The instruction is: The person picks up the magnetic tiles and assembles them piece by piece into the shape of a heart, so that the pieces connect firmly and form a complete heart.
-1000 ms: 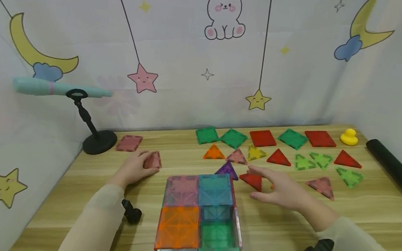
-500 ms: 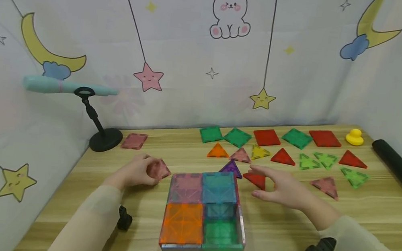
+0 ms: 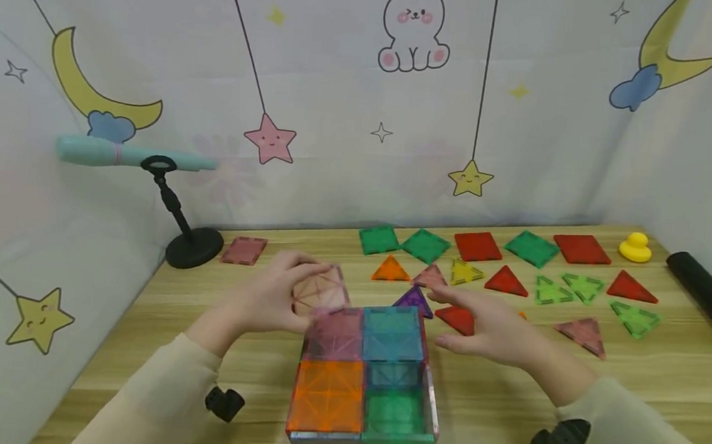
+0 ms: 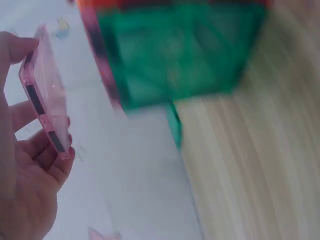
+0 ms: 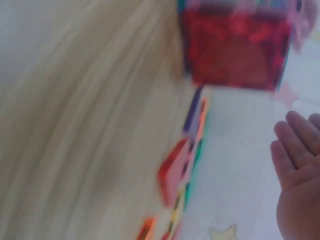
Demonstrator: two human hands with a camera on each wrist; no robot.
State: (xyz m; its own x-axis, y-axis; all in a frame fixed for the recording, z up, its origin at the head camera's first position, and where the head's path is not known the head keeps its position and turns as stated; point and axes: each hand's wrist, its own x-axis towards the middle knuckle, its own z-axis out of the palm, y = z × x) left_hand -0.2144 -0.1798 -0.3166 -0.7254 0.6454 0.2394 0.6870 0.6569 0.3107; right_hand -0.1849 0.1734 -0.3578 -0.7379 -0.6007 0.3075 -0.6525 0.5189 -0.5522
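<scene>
My left hand (image 3: 268,296) pinches a pink translucent square magnetic tile (image 3: 326,290), held tilted by its edges near the back left corner of a box built of magnetic tiles (image 3: 329,394). The left wrist view shows the thumb on one side of the pink tile (image 4: 47,92) and fingers on the other. Pink, blue and orange squares top the box; its front right quarter has no top, and green shows inside. To the right of the box, my right hand (image 3: 496,328) hovers with fingers extended and holds nothing. A red triangle tile (image 3: 456,319) lies close by its fingertips.
Behind the box lie a purple triangle (image 3: 414,301) and rows of green, red, orange and yellow tiles. Another pink square (image 3: 244,250) lies back left, beside a black stand (image 3: 194,247) bearing a pale teal bat-shaped object (image 3: 137,156). A yellow duck (image 3: 635,247) and black microphone (image 3: 709,299) are far right.
My left hand has lifted the pink square tile and carried it rightward to the box's back left corner. My right hand has stayed nearly in place beside the box.
</scene>
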